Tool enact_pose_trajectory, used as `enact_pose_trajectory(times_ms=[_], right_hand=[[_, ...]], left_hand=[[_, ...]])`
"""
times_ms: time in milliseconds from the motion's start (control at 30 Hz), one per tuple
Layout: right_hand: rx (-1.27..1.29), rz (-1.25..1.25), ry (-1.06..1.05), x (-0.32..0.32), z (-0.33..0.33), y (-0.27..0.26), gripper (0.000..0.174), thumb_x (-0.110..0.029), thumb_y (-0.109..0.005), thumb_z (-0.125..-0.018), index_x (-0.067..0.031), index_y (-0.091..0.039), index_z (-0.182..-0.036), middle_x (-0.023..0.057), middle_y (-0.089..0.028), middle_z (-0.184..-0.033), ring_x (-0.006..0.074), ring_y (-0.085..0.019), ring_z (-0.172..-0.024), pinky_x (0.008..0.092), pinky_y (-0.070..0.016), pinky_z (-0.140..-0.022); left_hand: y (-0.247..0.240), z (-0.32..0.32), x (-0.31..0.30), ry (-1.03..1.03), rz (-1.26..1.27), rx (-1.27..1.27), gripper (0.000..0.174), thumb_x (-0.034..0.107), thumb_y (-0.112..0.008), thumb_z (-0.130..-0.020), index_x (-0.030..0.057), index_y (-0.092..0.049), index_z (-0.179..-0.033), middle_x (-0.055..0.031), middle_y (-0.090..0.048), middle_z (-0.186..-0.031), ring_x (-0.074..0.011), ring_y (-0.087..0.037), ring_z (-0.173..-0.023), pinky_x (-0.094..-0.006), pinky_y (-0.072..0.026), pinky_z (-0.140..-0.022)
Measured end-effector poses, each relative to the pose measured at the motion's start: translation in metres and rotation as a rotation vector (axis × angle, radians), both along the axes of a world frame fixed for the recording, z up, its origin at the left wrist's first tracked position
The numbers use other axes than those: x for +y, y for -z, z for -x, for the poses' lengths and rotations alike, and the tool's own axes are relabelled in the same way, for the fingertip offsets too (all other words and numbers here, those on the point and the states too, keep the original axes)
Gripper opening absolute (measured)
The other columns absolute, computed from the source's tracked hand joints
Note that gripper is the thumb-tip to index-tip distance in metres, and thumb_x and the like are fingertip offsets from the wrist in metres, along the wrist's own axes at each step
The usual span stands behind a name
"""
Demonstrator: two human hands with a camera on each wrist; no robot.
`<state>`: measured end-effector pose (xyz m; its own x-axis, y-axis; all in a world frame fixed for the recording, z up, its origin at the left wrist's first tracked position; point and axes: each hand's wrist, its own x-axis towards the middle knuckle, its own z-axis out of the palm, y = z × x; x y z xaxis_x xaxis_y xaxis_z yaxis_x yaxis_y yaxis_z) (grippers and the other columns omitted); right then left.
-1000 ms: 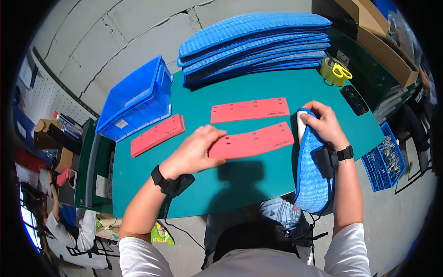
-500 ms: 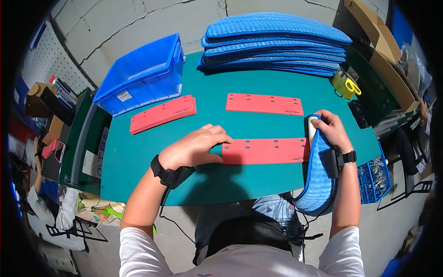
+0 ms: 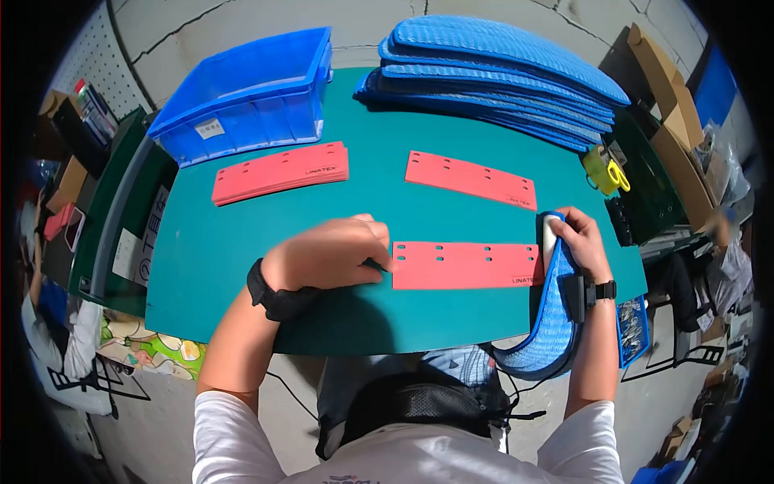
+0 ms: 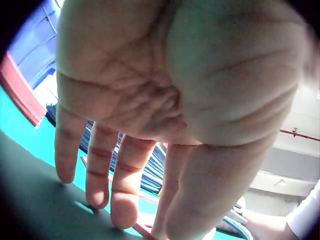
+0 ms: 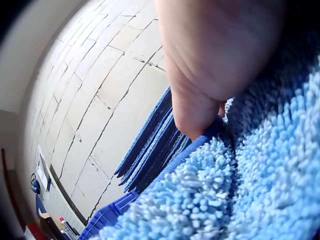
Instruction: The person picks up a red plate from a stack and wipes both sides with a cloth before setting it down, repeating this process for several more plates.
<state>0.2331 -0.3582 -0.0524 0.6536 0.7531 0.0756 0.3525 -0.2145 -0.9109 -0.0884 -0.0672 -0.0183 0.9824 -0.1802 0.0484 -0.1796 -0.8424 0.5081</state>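
Red strips [image 3: 280, 174] near blue bin [image 3: 262, 121]

Workshop, looks like: I'm at a green worktop [image 3: 266, 242], with a bare block wall [image 3: 355, 28], pegboard [image 3: 101, 68], blue plastic bin [image 3: 242, 97], cardboard boxes [image 3: 673, 129] and concrete floor [image 3: 266, 436].

Your head view is bright and mostly sharp, with a soft dark shadow across the smooth green tabletop [image 3: 266, 214] at lower centre and blur on your left hand [image 3: 326, 254]. Its edges bow strongly and fall to black corners. Your left wrist view is hazier — the palm dim, some fingertips strongly lit, the right side washed pale. In your right wrist view, light catches the blue shaggy fabric pad [image 5: 200, 185] at lower centre; the upper right sinks into darkness.
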Motion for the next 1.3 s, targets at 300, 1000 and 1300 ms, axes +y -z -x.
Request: enact_pose_trajectory(times_ms=[300,1000,1300], right_hand=[[-0.589,0.118,-0.037,0.039,0.077,-0.069,0.021,-0.016,-0.065,-0.091,-0.0003,-0.067,-0.106,0.0183,-0.068,-0.092,0.0322,-0.067,-0.084,0.0359,-0.0519,-0.075],[-0.63,0.329,-0.052,0.038,0.089,-0.03,0.026,-0.027,-0.069,-0.085,-0.0035,-0.069,-0.098,0.0192,-0.068,-0.078,0.0372,-0.067,-0.072,0.0436,-0.0514,-0.064],[-0.806,0.319,0.07,0.025,0.095,-0.05,0.02,-0.021,-0.068,-0.086,-0.0039,-0.068,-0.097,0.0184,-0.07,-0.093,0.038,-0.067,-0.085,0.0445,-0.0537,-0.073]], left_hand=[[0.005,0.002,0.0,0.015,0.128,0.072,0.03,0.004,-0.065,-0.079,0.0121,-0.075,-0.106,-0.0071,-0.062,-0.091,-0.0281,-0.055,-0.093,-0.0382,-0.0457,-0.082],[-0.005,0.005,-0.01,-0.12,-0.019,0.08,0.031,0.002,-0.058,-0.077,0.0138,-0.078,-0.098,-0.0083,-0.07,-0.085,-0.0283,-0.061,-0.087,-0.0375,-0.0478,-0.082],[0.007,0.002,-0.002,-0.147,0.126,0.013,0.026,0.007,-0.068,-0.079,0.0162,-0.075,-0.102,-0.0078,-0.065,-0.085,-0.0303,-0.06,-0.084,-0.0398,-0.0478,-0.076]])
